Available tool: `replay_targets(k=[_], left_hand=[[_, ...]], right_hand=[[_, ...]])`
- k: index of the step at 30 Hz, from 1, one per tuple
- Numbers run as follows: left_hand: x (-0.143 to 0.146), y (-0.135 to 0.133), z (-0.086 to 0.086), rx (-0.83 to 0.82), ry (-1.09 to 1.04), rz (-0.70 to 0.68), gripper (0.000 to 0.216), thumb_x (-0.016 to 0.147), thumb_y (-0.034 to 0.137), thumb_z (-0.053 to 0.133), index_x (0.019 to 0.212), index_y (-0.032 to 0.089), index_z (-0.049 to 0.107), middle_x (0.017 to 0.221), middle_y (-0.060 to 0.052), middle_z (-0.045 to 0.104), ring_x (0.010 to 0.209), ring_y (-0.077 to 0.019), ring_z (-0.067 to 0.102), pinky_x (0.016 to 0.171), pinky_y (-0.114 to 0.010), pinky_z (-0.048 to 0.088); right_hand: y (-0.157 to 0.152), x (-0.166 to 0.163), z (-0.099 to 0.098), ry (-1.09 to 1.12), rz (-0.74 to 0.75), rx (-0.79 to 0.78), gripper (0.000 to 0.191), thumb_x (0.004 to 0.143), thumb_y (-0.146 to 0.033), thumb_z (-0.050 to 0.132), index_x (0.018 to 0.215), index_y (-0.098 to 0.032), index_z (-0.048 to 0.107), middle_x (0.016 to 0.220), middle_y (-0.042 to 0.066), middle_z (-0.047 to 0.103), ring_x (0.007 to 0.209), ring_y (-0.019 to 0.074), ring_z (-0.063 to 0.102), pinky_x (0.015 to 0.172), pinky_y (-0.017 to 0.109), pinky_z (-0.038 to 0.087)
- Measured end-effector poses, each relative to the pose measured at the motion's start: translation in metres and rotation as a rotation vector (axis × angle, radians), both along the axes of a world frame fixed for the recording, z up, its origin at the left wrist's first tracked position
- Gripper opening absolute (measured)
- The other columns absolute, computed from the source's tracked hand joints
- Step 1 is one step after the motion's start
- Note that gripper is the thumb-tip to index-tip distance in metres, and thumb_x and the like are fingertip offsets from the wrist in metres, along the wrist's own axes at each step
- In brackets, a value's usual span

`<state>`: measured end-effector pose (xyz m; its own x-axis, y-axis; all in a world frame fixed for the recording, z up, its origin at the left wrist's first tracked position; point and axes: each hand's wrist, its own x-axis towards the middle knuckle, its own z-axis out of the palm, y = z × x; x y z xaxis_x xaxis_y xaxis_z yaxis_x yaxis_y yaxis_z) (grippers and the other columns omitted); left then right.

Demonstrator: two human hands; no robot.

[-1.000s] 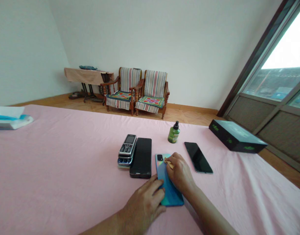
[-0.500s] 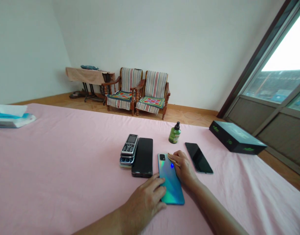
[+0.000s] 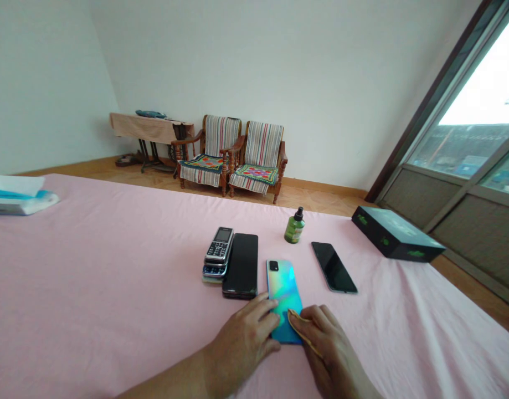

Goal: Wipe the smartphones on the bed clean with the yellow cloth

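A shiny blue-green phone lies back up on the pink cloth. My left hand rests on its near left edge, fingers curled against it. My right hand sits at the phone's near end, fingers pressed on a small yellowish cloth that touches the phone. To the left lie a black phone and a stack of keypad phones. Another black phone lies to the right.
A small green spray bottle stands behind the phones. A dark box sits at the right edge, a tissue pack at the far left. Two striped chairs and a side table stand by the far wall.
My right hand slid with the cloth from the phone's far end, near its camera, down to its near end. My left hand stayed on the phone's edge.
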<state>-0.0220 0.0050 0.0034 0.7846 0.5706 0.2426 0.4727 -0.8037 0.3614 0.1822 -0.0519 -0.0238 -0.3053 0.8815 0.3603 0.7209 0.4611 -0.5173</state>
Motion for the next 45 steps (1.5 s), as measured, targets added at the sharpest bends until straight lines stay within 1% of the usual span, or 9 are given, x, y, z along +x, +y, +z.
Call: replay_targets(k=[7,10,13,20,26,33,35,40,45], left_hand=[[-0.001,-0.002,0.003,-0.005,-0.015,-0.001,0.034,0.08,0.017,0.075,0.111,0.014,0.063,0.13,-0.013,0.06,0.127,-0.0279,0.05,0.109,-0.043,0.043],[-0.003,-0.001,0.002,-0.027,-0.028,0.001,0.032,0.082,0.017,0.073,0.112,0.015,0.062,0.132,-0.013,0.058,0.128,-0.0278,0.049,0.109,-0.043,0.042],[-0.004,0.001,-0.004,-0.029,-0.041,-0.011,0.03,0.084,0.016,0.07,0.113,0.015,0.061,0.133,-0.013,0.056,0.13,-0.0273,0.048,0.109,-0.042,0.043],[-0.006,0.004,-0.012,-0.001,-0.061,-0.029,0.031,0.087,0.018,0.066,0.117,0.014,0.058,0.135,-0.014,0.055,0.131,-0.0271,0.046,0.109,-0.041,0.042],[-0.004,0.004,-0.012,0.008,-0.042,-0.021,0.032,0.087,0.018,0.067,0.118,0.016,0.057,0.135,-0.013,0.055,0.132,-0.0269,0.045,0.109,-0.042,0.042],[-0.003,0.004,-0.015,0.004,-0.059,-0.019,0.032,0.085,0.016,0.069,0.115,0.014,0.058,0.133,-0.013,0.055,0.133,-0.0262,0.043,0.112,-0.039,0.038],[-0.003,0.004,-0.016,0.005,-0.066,-0.024,0.032,0.085,0.016,0.069,0.115,0.014,0.058,0.132,-0.013,0.056,0.133,-0.0263,0.044,0.112,-0.039,0.039],[-0.004,0.004,-0.012,-0.001,-0.082,-0.02,0.029,0.089,0.019,0.065,0.116,0.017,0.057,0.133,-0.012,0.055,0.131,-0.0261,0.046,0.109,-0.04,0.043],[-0.004,0.004,-0.007,-0.006,-0.035,-0.033,0.029,0.087,0.018,0.067,0.114,0.013,0.058,0.133,-0.015,0.055,0.131,-0.0275,0.046,0.109,-0.041,0.043]], right_hand=[[-0.003,0.0,0.004,0.155,0.014,-0.127,0.026,0.095,-0.019,0.044,0.1,-0.022,0.069,0.085,0.007,0.058,0.077,0.018,0.059,0.064,0.029,0.05],[0.025,0.002,0.014,0.266,-0.044,-0.151,0.023,0.096,-0.023,0.046,0.099,-0.022,0.069,0.085,0.006,0.059,0.077,0.017,0.061,0.065,0.027,0.05],[0.065,0.005,0.016,0.214,-0.126,0.008,0.021,0.093,-0.021,0.049,0.095,-0.019,0.07,0.085,0.007,0.061,0.08,0.0182,0.061,0.07,0.029,0.05],[0.127,0.0,-0.004,0.119,-0.229,0.129,0.024,0.087,-0.01,0.048,0.09,-0.014,0.072,0.081,0.008,0.058,0.08,0.0216,0.057,0.074,0.035,0.047],[0.111,-0.007,-0.007,0.075,-0.212,0.143,0.03,0.084,-0.004,0.046,0.095,-0.016,0.071,0.082,0.007,0.054,0.081,0.0216,0.052,0.073,0.034,0.045],[0.071,-0.016,0.004,0.102,-0.047,0.024,0.025,0.084,-0.004,0.047,0.086,-0.019,0.068,0.085,0.006,0.057,0.082,0.0191,0.055,0.07,0.029,0.047],[0.074,-0.014,0.005,0.113,-0.07,0.001,0.023,0.085,-0.007,0.048,0.085,-0.019,0.068,0.084,0.005,0.058,0.078,0.0174,0.057,0.069,0.027,0.047],[0.109,-0.002,-0.003,0.09,-0.331,0.108,0.021,0.086,-0.012,0.047,0.09,-0.015,0.068,0.082,0.008,0.06,0.078,0.0208,0.058,0.072,0.032,0.046],[0.129,-0.005,-0.011,0.049,-0.369,0.122,0.021,0.084,-0.013,0.048,0.079,-0.015,0.068,0.076,0.007,0.058,0.074,0.0209,0.056,0.068,0.031,0.042]])
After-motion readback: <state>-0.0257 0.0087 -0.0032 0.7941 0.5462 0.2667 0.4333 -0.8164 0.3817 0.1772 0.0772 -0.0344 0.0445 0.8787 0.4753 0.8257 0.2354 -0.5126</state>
